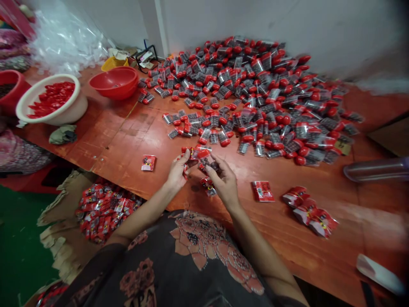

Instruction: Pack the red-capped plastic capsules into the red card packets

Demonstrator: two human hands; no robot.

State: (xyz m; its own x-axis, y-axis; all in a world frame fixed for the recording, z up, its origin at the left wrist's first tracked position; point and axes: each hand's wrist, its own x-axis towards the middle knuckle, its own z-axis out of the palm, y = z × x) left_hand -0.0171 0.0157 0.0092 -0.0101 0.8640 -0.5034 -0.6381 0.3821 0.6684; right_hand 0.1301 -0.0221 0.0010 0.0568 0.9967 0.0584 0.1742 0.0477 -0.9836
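Just past a dark floral top (179, 256), left hand (177, 174) pinching a red-capped clear packet (195, 152), right hand (224, 181) curled around a second, darker packet (209, 165); flat red sachets (148, 162) on either side, on the orange wooden table (121, 145); farther left, a red plastic basin (114, 83); far off, a broad heap of capped packets (243, 85) against the white wall (255, 21).

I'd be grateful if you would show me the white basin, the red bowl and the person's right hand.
White basin (72, 111): head view, on its outer wall.
Red bowl (118, 89): head view, on its outer side.
Right hand (223, 181): head view, on the back of the hand.
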